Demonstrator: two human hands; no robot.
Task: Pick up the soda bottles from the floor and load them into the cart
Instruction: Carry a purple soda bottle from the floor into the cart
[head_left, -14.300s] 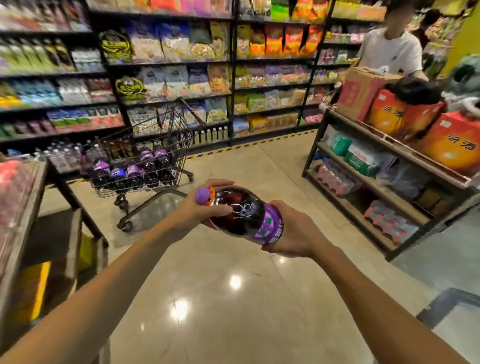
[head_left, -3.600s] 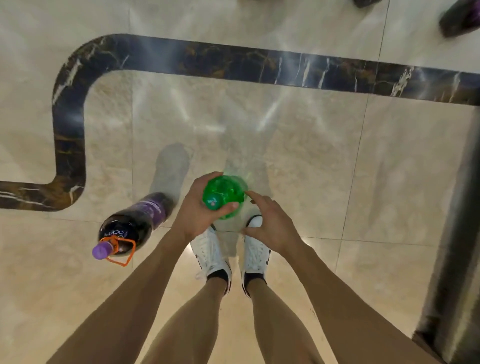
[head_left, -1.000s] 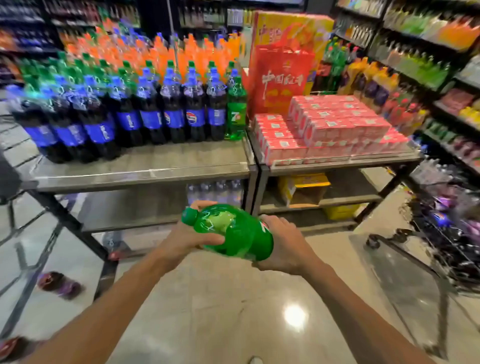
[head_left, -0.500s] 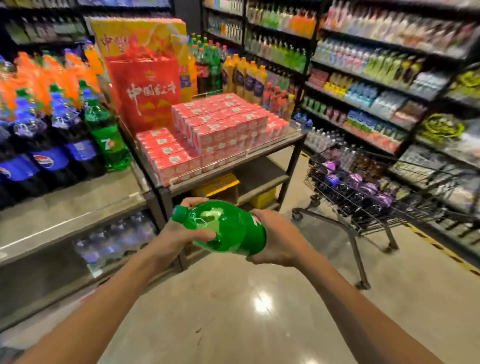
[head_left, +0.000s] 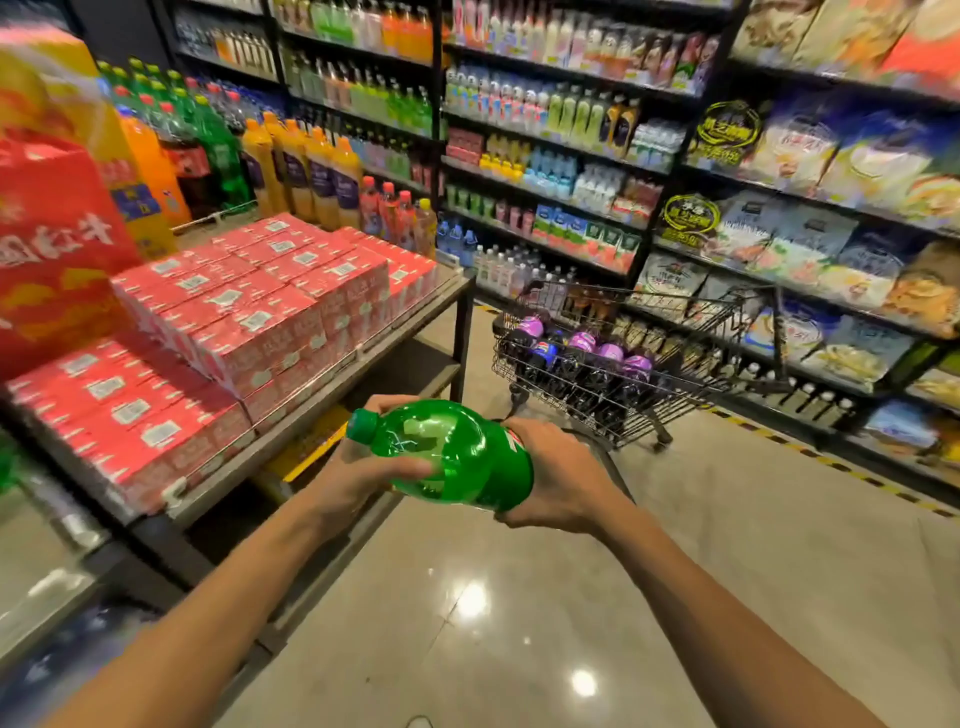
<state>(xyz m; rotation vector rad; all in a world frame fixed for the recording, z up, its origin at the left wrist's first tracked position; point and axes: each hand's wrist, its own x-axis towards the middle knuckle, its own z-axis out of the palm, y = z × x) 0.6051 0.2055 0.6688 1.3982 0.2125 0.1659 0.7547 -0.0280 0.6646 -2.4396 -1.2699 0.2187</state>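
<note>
The person carries a large green plastic soda bottle (head_left: 457, 452) on its side, held by both ends with the hands apart. The left hand (head_left: 358, 467) curls round the bottle's shoulder, just behind the green screw cap (head_left: 361, 425), which points off to the left. The right hand (head_left: 561, 478) is wrapped round the base end, fingers hooked underneath. The bottle spans the gap between the two palms, clear of everything else.

Below the hands lies a glossy beige tiled floor (head_left: 519, 623) with lamp glints on it. Just left of the left hand stands a grey metal display table (head_left: 311, 415) stacked with red cardboard cartons (head_left: 249, 322).

Beyond the right hand, well apart from the carried bottle, a black wire shopping cart (head_left: 685, 364) stands on the floor. Inside it lie dark soda bottles with purple labels (head_left: 582, 353), packed side by side. Farther off, behind the cart, tall dark store shelves (head_left: 545, 130) hold rows of bottled drinks, with snack bags to their right.
</note>
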